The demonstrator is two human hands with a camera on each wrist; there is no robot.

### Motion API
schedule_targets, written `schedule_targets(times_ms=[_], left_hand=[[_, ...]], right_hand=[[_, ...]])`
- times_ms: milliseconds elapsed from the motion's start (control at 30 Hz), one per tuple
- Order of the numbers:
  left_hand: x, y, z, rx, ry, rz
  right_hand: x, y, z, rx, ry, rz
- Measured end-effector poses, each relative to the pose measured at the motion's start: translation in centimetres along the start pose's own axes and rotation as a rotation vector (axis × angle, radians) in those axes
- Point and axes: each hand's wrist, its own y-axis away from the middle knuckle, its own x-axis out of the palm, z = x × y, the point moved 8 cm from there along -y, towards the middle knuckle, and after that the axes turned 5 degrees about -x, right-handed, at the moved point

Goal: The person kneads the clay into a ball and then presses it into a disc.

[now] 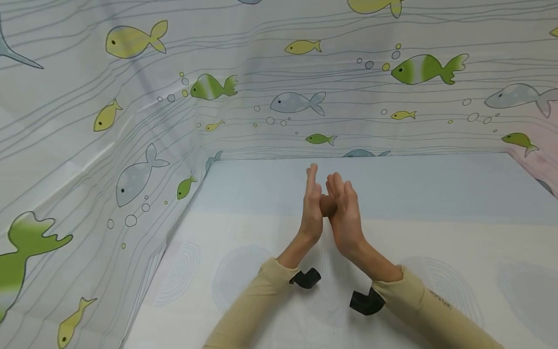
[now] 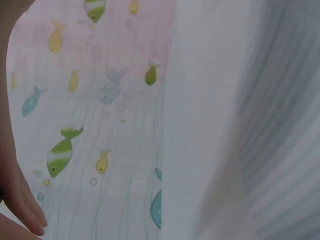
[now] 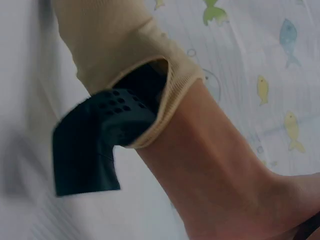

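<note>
In the head view, a brown rounded lump that looks like modelling clay (image 1: 328,206) is between the two palms, above the table. The left hand (image 1: 312,208) presses it from the left, its fingers straight and pointing up and away. From the other side the right hand (image 1: 346,213) presses its palm on the lump, fingers also extended. Both palms hide part of the lump. In the left wrist view only parts of a hand (image 2: 25,205) show along the left edge. The right wrist view holds a bare wrist (image 3: 215,170) and a sleeve; the lump is out of sight there.
A dark curved camera mount (image 1: 307,278) sticks out of the left sleeve, and another mount (image 1: 367,301) out of the right one. Below lies a pale tabletop (image 1: 244,232) with a blue-grey far band. Fish-printed curtains (image 1: 253,72) hang behind and on the left.
</note>
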Motion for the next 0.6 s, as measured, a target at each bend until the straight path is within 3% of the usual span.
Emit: schedule_targets(times_ms=[233,600], left_hand=[[1.9,1.3,-1.0,0.070,-0.018,0.061],[2.8,2.6,-3.3,0.124,-0.077,0.083]], right_hand=[[-1.3,-1.2,0.0,-0.012,-0.021,-0.073],[-4.2,-3.3,-0.4,-0.040,-0.084,-0.166]])
